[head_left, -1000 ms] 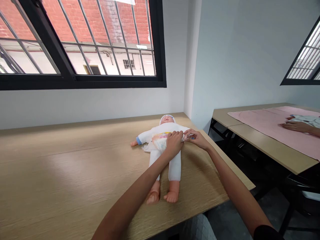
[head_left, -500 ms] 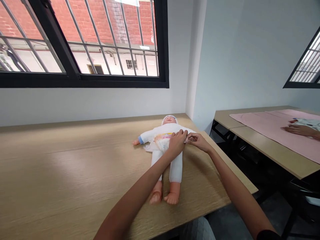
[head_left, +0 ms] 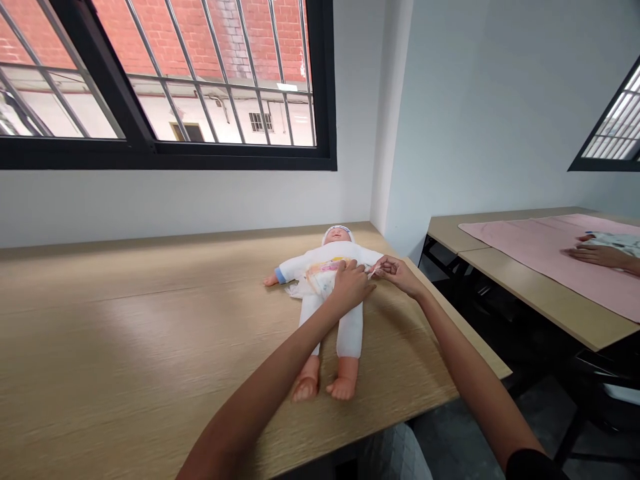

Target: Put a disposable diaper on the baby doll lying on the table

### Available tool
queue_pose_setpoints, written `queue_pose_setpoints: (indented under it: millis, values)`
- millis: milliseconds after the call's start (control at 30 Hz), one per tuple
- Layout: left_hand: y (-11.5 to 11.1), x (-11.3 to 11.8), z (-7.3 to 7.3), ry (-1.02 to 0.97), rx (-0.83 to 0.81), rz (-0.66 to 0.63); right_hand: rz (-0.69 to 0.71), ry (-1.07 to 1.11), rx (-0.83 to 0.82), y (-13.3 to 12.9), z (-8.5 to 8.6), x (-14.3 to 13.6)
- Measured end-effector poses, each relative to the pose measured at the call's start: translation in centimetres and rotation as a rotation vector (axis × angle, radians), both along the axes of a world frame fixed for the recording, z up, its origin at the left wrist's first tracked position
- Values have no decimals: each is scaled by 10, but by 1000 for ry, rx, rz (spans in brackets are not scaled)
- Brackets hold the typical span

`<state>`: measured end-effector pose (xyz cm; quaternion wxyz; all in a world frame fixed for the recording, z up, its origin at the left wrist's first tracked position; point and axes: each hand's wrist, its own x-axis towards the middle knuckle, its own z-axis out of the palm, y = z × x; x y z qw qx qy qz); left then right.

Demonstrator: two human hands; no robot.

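A baby doll [head_left: 350, 333] in white clothes lies face up on the wooden table, its feet towards me. Around its hips is a white diaper [head_left: 316, 277] with a coloured print at the waist. My left hand [head_left: 349, 285] holds the front of the diaper down at the doll's waist, fingers bent. Just to the right, my right hand [head_left: 400, 275] pinches a thin white diaper tab [head_left: 374, 271] at the side of the waist. My left hand and forearm hide part of the diaper and one leg.
The wooden table [head_left: 150, 333] meets the wall below a barred window [head_left: 225, 160]; its right edge runs close to my right forearm. On a second table at right lies a pink cloth [head_left: 540, 247], with another person's hand [head_left: 595, 255] over it beside patterned fabric.
My right hand has pulled the thin white tab slightly away from the diaper, so it now shows between my hands. The left hand has shifted slightly left and down. The view has tilted slightly.
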<state>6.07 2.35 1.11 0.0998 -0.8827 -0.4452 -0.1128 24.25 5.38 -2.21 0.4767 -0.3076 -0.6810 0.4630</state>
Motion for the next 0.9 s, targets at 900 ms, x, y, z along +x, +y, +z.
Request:
queue_pose_setpoints:
  millis: [900]
  values:
    - [-34, 1, 1, 190, -41, 26, -150, 34, 21, 7, -7, 1]
